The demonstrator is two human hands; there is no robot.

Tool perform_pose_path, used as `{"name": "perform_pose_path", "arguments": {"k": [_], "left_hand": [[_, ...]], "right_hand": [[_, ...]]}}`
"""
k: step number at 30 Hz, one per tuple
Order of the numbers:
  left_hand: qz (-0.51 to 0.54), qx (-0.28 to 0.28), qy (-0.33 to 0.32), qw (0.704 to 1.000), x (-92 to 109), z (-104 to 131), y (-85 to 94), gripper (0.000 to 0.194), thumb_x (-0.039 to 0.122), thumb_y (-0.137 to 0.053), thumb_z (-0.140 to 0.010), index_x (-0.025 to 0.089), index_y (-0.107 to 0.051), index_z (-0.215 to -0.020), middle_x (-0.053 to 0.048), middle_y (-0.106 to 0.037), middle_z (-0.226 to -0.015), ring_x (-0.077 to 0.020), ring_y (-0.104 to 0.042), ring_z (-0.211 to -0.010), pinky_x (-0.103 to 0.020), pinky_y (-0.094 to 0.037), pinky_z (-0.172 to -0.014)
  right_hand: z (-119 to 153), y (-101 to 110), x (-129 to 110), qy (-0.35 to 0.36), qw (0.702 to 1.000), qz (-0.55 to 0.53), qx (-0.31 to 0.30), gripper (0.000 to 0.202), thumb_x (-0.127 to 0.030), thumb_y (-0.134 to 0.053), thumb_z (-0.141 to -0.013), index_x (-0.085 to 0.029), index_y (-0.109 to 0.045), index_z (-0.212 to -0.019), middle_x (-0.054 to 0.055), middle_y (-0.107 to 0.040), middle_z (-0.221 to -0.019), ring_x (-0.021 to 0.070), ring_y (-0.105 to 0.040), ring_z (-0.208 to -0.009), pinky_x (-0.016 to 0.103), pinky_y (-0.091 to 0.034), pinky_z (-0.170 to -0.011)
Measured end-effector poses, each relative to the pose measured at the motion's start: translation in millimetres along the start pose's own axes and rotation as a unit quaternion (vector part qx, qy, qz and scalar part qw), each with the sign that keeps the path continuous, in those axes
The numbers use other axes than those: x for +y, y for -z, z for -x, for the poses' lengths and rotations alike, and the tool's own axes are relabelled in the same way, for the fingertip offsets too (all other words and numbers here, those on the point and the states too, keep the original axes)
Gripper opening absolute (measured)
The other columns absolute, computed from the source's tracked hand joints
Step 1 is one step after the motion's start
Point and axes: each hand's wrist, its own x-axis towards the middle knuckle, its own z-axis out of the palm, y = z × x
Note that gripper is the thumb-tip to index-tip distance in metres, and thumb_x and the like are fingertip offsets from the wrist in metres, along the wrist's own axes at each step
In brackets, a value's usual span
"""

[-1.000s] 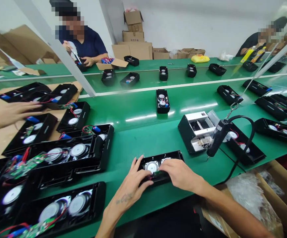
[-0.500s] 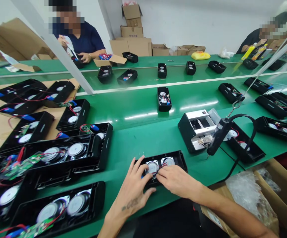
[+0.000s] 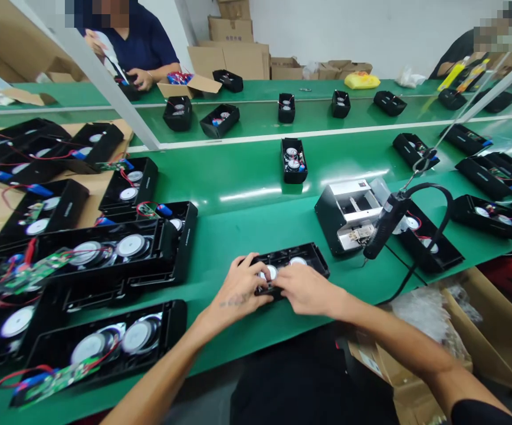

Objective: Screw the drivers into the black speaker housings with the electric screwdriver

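Open black housing is sitting on the green bench right in front of the person, just left of the black-and-silver device, two speakers showing inside. Left hand is spanning its left end, fingers spread and curling in over the far side, thumb near the front. Right hand is reaching in from the near side, fingers bunched, tips meeting the left's. Contact point is hidden, so can't tell what either is pinching. To do it well, I'd say left should be steadying the housing while right is making small moves, with neither pressing the white speaker faces or tugging any wires underneath
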Motion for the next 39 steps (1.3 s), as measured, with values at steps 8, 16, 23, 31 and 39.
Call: {"name": "perform_pose_path", "arguments": {"k": [8,16,23,31,39], "left_hand": [[0.089,-0.038,0.043,0.994,-5.4,-26.0,20.3,0.028,0.050,-0.090,-0.076,0.024,-0.082,-0.081,-0.002,-0.066,-0.129,-0.0221,-0.067,-0.102,-0.038,-0.049,-0.095],[0.121,-0.040,0.049,0.991,-8.7,-28.2,13.4,0.030,0.047,-0.087,-0.076,0.021,-0.076,-0.067,-0.001,-0.068,-0.122,-0.0155,-0.064,-0.088,-0.033,-0.049,-0.085],[0.132,-0.031,0.044,0.990,-21.3,-33.2,3.7,0.029,0.046,-0.091,-0.072,0.023,-0.075,-0.065,0.002,-0.070,-0.112,-0.0153,-0.066,-0.088,-0.031,-0.047,-0.079],[0.081,0.004,0.019,0.996,-4.8,-20.6,-1.1,0.018,0.039,-0.094,-0.073,0.027,-0.081,-0.077,-0.002,-0.073,-0.110,-0.0327,-0.064,-0.125,-0.050,-0.045,-0.109],[-0.101,0.127,-0.052,0.985,24.6,16.1,-36.5,0.008,0.018,-0.077,-0.088,0.026,-0.079,-0.091,-0.006,-0.078,-0.110,-0.0441,-0.047,-0.152,-0.066,-0.038,-0.117]], "right_hand": [[-27.2,29.9,25.7,-0.014,0.996,-0.087,-0.029,0.027,-0.015,-0.079,-0.087,-0.018,-0.084,-0.114,0.010,-0.085,-0.107,0.0272,-0.078,-0.098,0.029,-0.046,-0.074],[-22.7,16.3,1.0,-0.023,0.997,0.069,-0.011,0.041,-0.021,-0.075,-0.092,-0.020,-0.077,-0.133,0.013,-0.083,-0.102,0.0333,-0.078,-0.098,0.040,-0.048,-0.090],[-29.1,12.9,11.8,0.001,0.998,0.059,-0.003,0.037,-0.016,-0.074,-0.088,-0.022,-0.081,-0.124,0.011,-0.081,-0.095,0.0307,-0.074,-0.091,0.037,-0.048,-0.080],[12.5,1.7,5.8,0.059,0.979,0.058,0.187,0.031,-0.020,-0.073,-0.094,-0.018,-0.072,-0.126,0.010,-0.078,-0.105,0.0275,-0.071,-0.102,0.043,-0.053,-0.093],[106.1,27.8,102.6,-0.353,0.723,-0.019,0.594,0.049,-0.048,-0.070,-0.096,-0.016,-0.062,-0.133,0.018,-0.069,-0.122,0.0348,-0.067,-0.116,0.059,-0.055,-0.105]]}}
